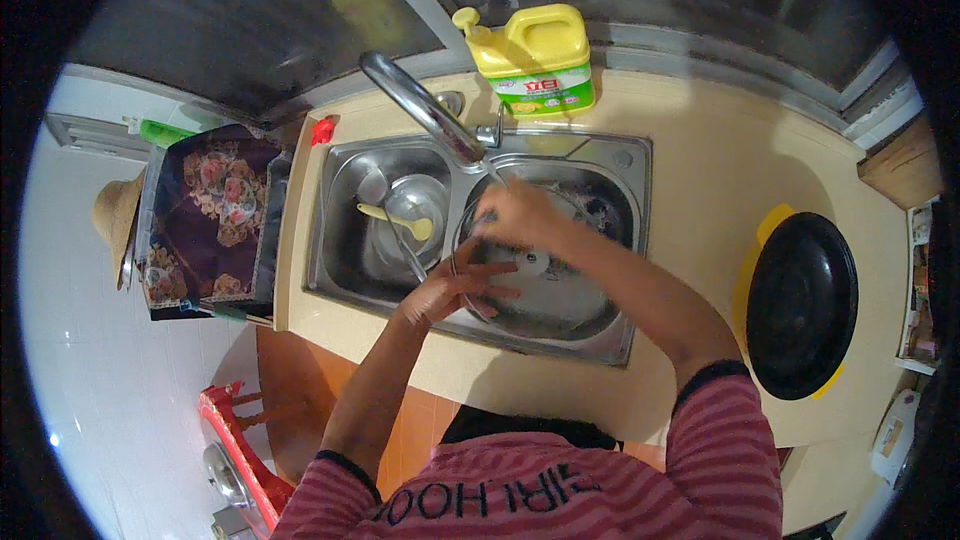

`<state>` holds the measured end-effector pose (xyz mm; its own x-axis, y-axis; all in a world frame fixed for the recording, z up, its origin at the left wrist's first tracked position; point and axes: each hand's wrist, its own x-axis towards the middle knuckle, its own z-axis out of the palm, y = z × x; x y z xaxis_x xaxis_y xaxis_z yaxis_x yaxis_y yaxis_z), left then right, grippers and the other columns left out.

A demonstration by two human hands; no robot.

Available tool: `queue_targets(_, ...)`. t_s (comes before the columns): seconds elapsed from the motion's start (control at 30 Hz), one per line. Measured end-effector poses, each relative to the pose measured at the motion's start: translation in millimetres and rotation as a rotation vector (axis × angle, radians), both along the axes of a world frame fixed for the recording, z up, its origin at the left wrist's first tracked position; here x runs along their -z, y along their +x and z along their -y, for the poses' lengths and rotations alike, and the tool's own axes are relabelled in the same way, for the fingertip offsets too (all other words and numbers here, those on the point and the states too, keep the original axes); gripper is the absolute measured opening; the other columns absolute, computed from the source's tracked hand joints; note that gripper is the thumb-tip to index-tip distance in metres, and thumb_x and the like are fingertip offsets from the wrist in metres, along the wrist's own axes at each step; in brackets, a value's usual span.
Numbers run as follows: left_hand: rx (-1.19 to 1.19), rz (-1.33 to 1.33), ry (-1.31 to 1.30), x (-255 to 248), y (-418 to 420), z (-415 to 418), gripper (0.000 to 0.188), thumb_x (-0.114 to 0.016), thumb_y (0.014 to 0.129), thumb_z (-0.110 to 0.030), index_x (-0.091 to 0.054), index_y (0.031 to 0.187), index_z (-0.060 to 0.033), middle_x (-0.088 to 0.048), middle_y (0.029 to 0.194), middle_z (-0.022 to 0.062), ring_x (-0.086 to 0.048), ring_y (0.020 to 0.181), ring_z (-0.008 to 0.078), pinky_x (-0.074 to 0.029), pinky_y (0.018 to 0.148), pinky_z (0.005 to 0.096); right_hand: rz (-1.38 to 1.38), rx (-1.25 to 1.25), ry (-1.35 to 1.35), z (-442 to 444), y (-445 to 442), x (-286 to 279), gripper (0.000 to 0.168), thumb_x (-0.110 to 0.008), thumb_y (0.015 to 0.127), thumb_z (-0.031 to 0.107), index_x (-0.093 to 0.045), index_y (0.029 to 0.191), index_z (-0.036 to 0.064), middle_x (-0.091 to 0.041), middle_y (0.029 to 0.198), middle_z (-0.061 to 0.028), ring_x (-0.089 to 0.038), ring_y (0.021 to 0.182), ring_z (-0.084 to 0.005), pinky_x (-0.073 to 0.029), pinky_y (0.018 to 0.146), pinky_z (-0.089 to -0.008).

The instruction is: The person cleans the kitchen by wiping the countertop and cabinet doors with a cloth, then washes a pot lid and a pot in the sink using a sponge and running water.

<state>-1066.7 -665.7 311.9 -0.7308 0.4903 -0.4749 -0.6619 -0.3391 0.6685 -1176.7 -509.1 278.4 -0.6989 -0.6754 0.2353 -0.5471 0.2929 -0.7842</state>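
My left hand (457, 285) is at the near left of the right sink basin (555, 330), thumb and fingers spread around the thin rim of a clear round item, which looks like a glass pot lid (480, 307). Motion-blurred, my right hand (517, 217) is bent over the same item, just below the spout of the chrome faucet (427, 109); whether it grips anything is hidden. In the left basin (337, 255) lie a metal bowl (412, 195) and a pale yellow spoon or ladle (397, 223). A long metal handle slants beside my left hand.
A yellow detergent jug (547, 52) stands behind the faucet. On the counter at right rests a black oval pan or lid (802, 307) over something yellow. A small red item (323, 131) sits at the back left corner, near a floral cloth cover (217, 217). A red stool (240, 450) is below left.
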Motion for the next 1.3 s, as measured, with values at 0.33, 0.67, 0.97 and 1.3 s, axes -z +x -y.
queue_targets(0.33,0.106,-0.005,-0.002,12.7,-10.2,-13.5,0.081,-0.052,0.077,-0.001,-0.005,0.142,-0.0078,-0.037,0.133,0.0282,-0.053,0.107,0.0422,-0.058,0.07,0.037,0.09,-0.035,0.068,-8.1,8.2,-4.2,0.026,-0.07,0.063,0.035,-0.069,0.081,0.016,-0.065,0.086,-0.0085,-0.062,0.084,-0.0308,-0.051,0.074,-0.0424)
queue_targets(0.67,0.06,-0.001,-0.064,16.4,-10.9,-30.2,0.085,-0.052,0.078,0.0,0.002,0.143,-0.0135,-0.038,0.132,0.0283,-0.054,0.107,0.0422,-0.058,0.068,0.0367,0.152,0.32,0.156,-32.9,-27.3,9.3,0.026,-0.067,0.07,0.039,-0.068,0.085,0.018,-0.063,0.091,-0.0081,-0.058,0.092,-0.0299,-0.047,0.08,-0.0423)
queue_targets(0.97,-0.054,-0.031,-0.204,30.9,6.3,-20.9,0.089,-0.053,0.079,-0.002,0.004,0.144,-0.0238,-0.036,0.135,0.025,-0.054,0.107,0.0407,-0.057,0.072,0.0397,0.064,0.412,-0.031,1.4,27.7,19.1,0.023,-0.064,0.076,0.034,-0.065,0.088,0.015,-0.061,0.096,-0.0072,-0.055,0.092,-0.0309,-0.046,0.078,-0.0453)
queue_targets(1.3,-0.163,-0.097,-0.271,26.9,11.9,-9.7,0.089,-0.046,0.079,0.007,0.003,0.144,-0.0277,-0.036,0.137,0.0208,-0.055,0.108,0.0358,-0.057,0.07,0.0387,-0.073,0.43,-0.179,3.5,40.9,25.6,0.024,-0.066,0.074,0.032,-0.064,0.086,0.012,-0.059,0.091,-0.0099,-0.054,0.088,-0.0309,-0.045,0.077,-0.0422)
